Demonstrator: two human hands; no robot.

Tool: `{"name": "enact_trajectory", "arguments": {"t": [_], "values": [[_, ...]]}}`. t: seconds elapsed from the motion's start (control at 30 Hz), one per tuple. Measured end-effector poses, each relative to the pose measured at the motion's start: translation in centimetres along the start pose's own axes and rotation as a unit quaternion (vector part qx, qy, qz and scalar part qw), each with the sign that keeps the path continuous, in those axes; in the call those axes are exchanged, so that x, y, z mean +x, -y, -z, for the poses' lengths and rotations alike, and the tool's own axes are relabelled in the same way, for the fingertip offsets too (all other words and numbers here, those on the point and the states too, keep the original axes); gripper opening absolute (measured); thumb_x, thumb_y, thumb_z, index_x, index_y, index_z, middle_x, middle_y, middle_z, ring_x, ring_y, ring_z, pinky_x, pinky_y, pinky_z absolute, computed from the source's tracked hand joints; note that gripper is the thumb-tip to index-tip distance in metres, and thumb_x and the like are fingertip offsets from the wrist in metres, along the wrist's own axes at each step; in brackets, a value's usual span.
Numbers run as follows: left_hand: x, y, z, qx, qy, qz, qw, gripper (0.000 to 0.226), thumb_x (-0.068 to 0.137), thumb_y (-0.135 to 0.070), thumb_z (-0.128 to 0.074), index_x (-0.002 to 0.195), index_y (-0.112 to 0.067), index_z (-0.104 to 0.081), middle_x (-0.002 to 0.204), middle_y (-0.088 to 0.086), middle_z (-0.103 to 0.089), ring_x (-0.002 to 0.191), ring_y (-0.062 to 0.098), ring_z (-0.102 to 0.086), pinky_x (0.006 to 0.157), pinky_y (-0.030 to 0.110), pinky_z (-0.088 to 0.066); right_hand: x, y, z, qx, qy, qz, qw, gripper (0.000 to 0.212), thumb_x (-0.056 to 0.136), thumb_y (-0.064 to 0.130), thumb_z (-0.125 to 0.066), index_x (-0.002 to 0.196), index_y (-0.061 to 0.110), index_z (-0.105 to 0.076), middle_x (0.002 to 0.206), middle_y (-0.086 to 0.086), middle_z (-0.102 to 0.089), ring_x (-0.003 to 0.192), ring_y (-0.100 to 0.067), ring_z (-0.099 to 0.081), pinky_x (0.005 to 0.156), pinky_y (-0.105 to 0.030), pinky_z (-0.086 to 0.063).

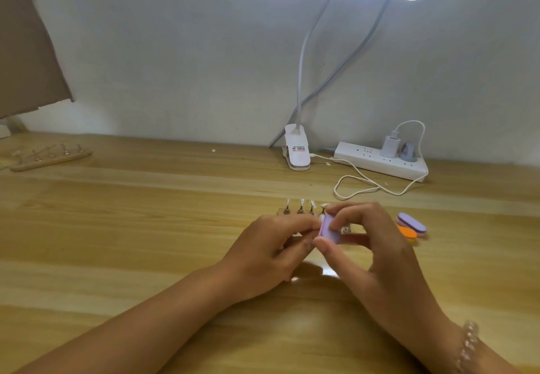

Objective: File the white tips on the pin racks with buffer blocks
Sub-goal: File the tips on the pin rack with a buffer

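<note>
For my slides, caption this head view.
Right hand holds a purple buffer block at the pin rack, left hand alongside.

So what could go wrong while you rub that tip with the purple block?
The right hand pinches the purple buffer block only by its ends, so it might slip. The other white tips on the pin rack stand right beside it and could get bumped.
</note>
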State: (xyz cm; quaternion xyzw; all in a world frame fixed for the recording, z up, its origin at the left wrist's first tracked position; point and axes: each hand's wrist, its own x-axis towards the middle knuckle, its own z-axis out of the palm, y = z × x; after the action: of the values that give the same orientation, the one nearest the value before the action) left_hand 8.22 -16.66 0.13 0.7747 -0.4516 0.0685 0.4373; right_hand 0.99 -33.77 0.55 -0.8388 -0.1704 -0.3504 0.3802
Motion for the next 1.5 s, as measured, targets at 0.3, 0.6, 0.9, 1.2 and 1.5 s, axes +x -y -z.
{"name": "enact_trajectory", "arguments": {"t": [0.3, 0.6, 0.9, 1.2, 1.5], "values": [[-0.1, -0.2, 0.1, 0.008, -0.013, -0.004, 1.000, 0.016, 0.102, -0.022, -0.049, 0.095, -0.020, -0.064, 0.075, -0.027, -0.062, 0.042, 0.008, -0.055, 0.049, 0.022, -0.042, 0.2, 0.0, 0.2, 0.008, -0.011, -0.033, 0.999, 0.025, 0.083, 0.033, -0.068, 0.092, 0.012, -0.058, 0.101, 0.002, -0.062, 0.106, -0.013, -0.063, 0.077, -0.019, -0.055], [-0.1, -0.7, -0.2, 0.050, -0.005, -0.004, 0.999, 0.025, 0.098, -0.030, -0.049, 0.089, -0.011, -0.062, 0.065, -0.017, -0.057, 0.052, 0.004, -0.052, 0.052, 0.032, -0.041, -0.1, 0.4, -0.2, 0.005, -0.012, 0.016, 1.000, 0.024, 0.083, 0.018, -0.077, 0.095, 0.011, -0.058, 0.112, 0.001, -0.054, 0.107, -0.012, -0.060, 0.081, -0.019, -0.054], [-0.1, -0.9, -0.1, 0.066, -0.004, -0.004, 0.998, 0.017, 0.099, -0.019, -0.048, 0.088, -0.018, -0.061, 0.068, -0.033, -0.056, 0.058, -0.009, -0.052, 0.057, 0.014, -0.032, 0.2, 0.4, 0.1, 0.060, 0.005, -0.031, 0.998, 0.019, 0.088, 0.027, -0.071, 0.095, 0.013, -0.060, 0.109, 0.004, -0.065, 0.104, -0.016, -0.067, 0.080, -0.027, -0.058], [-0.1, -1.1, 0.2, -0.008, -0.015, 0.012, 1.000, 0.021, 0.099, -0.018, -0.045, 0.086, -0.017, -0.061, 0.066, -0.021, -0.059, 0.050, -0.002, -0.053, 0.053, 0.019, -0.038, 0.0, 0.4, -0.1, 0.024, 0.007, 0.017, 1.000, 0.022, 0.082, 0.013, -0.076, 0.093, 0.011, -0.057, 0.107, 0.003, -0.059, 0.106, -0.013, -0.062, 0.080, -0.020, -0.055], [-0.1, -1.0, 0.1, -0.014, -0.015, 0.026, 0.999, 0.022, 0.099, -0.019, -0.045, 0.084, -0.016, -0.061, 0.069, -0.015, -0.064, 0.049, 0.000, -0.053, 0.053, 0.024, -0.039, 0.0, 0.0, 0.1, 0.005, 0.011, 0.007, 1.000, 0.022, 0.082, 0.017, -0.077, 0.092, 0.014, -0.057, 0.106, 0.007, -0.057, 0.109, -0.011, -0.060, 0.082, -0.028, -0.056]]}}
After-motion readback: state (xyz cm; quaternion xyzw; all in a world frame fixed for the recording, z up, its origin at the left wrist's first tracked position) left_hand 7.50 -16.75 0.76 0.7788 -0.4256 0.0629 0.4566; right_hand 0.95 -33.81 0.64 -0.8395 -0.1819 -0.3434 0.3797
